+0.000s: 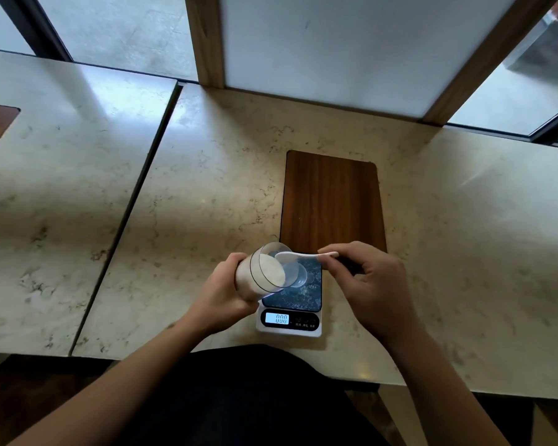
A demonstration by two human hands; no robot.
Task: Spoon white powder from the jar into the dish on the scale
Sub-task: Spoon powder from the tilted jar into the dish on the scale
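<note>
Left hand (221, 286) gripping a clear jar (264, 272) of white powder (271, 268), tipped right over the scale (290, 304). Right hand (372, 281) pinching a white spoon (303, 256) at the jar's mouth. Clear dish (298, 275) on the scale, display reading 0.00, wooden board (332, 204) beyond on the marble desk (207, 188).

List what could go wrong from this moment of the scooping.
1. The left hand holds the jar tipped on its side, mouth over the scale; powder lying near the rim could slide out onto the platform, missing the clear dish.
2. The right hand pinches the spoon by its very end, so a loaded bowl may wobble and spill.
3. The display reads 0.00; a jar resting on the scale would falsify the reading.
</note>
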